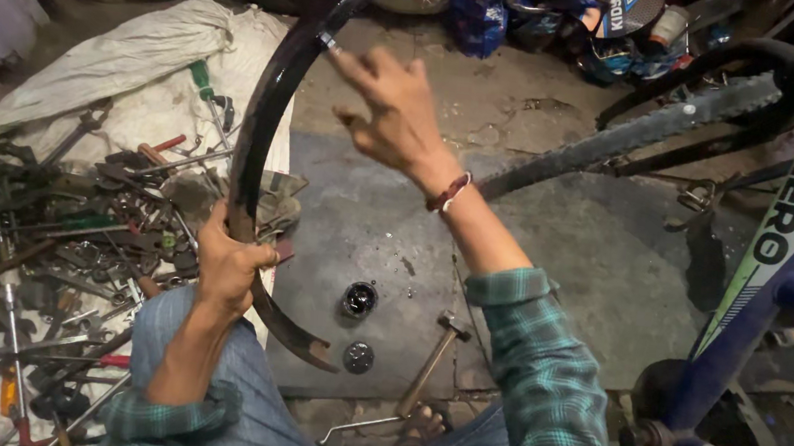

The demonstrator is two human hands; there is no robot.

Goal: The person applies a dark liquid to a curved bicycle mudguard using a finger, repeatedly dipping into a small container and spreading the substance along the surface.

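A person holds a curved black bicycle mudguard (273,95) upright between two hands.

At the left of the frame many tools (46,238) lie on a white cloth (121,61). Just right of them the left hand (228,265) is clenched around the lower part of the mudguard. The long axis of the mudguard runs from the lower centre, where its free end points down to the right, up to the top centre. There the fingers (354,66) of the right hand (397,121) are spread and touch a small bolt on it, not grasping. A hammer (432,362) lies on the floor at lower centre, and a bicycle frame (782,250) stands at the right.
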